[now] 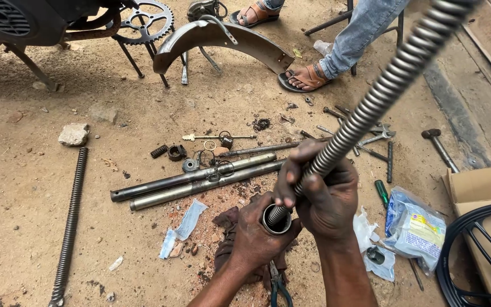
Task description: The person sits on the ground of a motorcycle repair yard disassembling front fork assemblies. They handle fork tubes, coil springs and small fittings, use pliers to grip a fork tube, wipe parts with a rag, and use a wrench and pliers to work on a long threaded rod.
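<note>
Open-topped metal tube with the lower end of a long coil spring inside, left hand wrapped tight around the tube, right hand closed on the spring just above, over sandy ground.

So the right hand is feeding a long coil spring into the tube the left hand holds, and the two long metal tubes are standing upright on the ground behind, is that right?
Not quite. In the head view the two long metal tubes lie flat on the ground, side by side. The rest holds: the right hand feeds the long coil spring into the tube held by the left hand.
</note>
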